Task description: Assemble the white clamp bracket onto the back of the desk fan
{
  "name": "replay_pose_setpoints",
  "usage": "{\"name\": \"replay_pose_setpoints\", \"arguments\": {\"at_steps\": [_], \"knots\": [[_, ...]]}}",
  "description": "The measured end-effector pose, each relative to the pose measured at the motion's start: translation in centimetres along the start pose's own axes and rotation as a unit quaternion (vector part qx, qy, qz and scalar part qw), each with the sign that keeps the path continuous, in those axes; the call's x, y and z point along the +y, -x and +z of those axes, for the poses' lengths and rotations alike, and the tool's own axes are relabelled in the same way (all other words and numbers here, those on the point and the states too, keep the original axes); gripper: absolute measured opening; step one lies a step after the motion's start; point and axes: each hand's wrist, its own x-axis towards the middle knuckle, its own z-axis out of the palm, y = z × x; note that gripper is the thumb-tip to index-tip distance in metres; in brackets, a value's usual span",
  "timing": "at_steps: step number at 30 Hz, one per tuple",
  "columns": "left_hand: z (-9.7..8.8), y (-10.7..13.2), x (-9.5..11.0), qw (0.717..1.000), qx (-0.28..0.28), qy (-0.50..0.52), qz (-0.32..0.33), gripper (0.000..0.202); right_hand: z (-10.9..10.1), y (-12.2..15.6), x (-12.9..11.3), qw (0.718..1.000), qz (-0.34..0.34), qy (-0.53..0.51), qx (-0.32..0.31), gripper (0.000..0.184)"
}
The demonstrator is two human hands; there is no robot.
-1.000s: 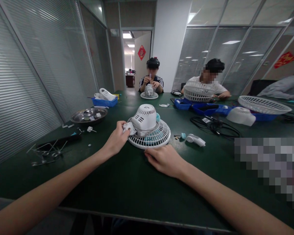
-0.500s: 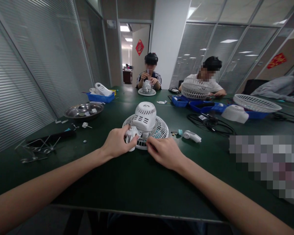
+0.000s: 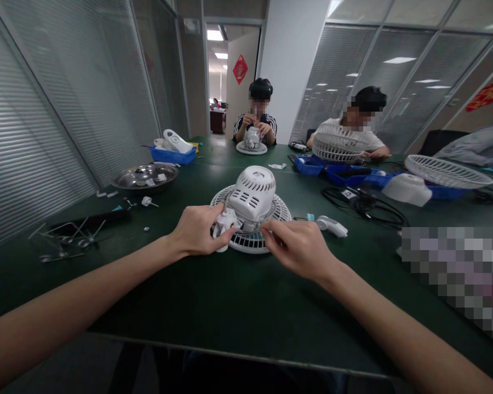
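A small white fan lies face down on the dark green table [image 3: 230, 306], its round grille [image 3: 281, 210] flat and its vented motor housing [image 3: 252, 192] on top. My left hand [image 3: 197, 232] is closed round a white bracket piece [image 3: 224, 221] at the fan's near left side. My right hand [image 3: 302, 249] rests at the grille's near right rim, fingers curled and pinching at the rim just below the housing.
A steel bowl [image 3: 144, 176] with small parts, loose screws and metal rods [image 3: 66, 238] lie at left. A white handheld tool [image 3: 332, 224], black cable [image 3: 365, 210], blue trays [image 3: 337, 172] and fan grilles [image 3: 446, 171] sit at right. Two people work across the table.
My right hand has moved from flat on the table up to the grille's rim. My left hand has brought the white bracket nearer, and the fan has turned slightly.
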Motion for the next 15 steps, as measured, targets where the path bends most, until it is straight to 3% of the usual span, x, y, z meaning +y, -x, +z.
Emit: {"name": "replay_pose_setpoints", "arguments": {"at_steps": [5,9,15], "knots": [[-0.6,-0.2,1.4,0.984,-0.091,0.138,-0.061,0.051,0.7,0.0,-0.4,0.998,0.019,-0.019,-0.05,0.036],[-1.1,-0.4,1.8,0.98,-0.141,0.142,-0.017,0.05,1.1,0.0,-0.6,0.997,0.017,-0.009,-0.075,0.043],[-2.3,-0.9,0.2,0.947,-0.259,0.191,0.025,0.036,0.8,0.0,-0.1,0.996,0.024,-0.013,-0.079,0.038]]}}
